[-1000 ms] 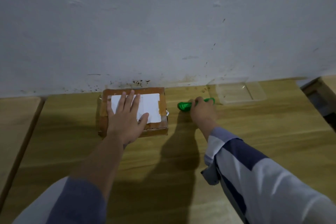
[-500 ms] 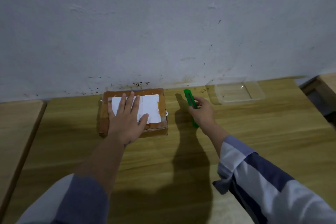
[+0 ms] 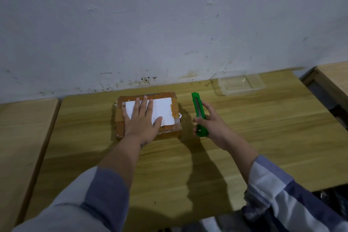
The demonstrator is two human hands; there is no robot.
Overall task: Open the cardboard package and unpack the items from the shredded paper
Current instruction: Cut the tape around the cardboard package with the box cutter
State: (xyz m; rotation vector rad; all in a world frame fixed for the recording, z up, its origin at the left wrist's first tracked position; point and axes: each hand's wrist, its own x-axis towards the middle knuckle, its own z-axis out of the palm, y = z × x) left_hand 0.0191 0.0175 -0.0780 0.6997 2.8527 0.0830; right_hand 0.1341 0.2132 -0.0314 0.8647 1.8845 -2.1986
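Green cutter point(image 3: 199, 114), brown box point(image 3: 120, 118) (label perhaps white)

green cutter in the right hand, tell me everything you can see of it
The green cutter is a slim plastic utility knife with a grey metal strip running along its body; no blade tip shows. It points away from the person, toward the wall, held above the wooden table just right of the cardboard package, not touching it. The right hand grips its near end, fingers curled round it.
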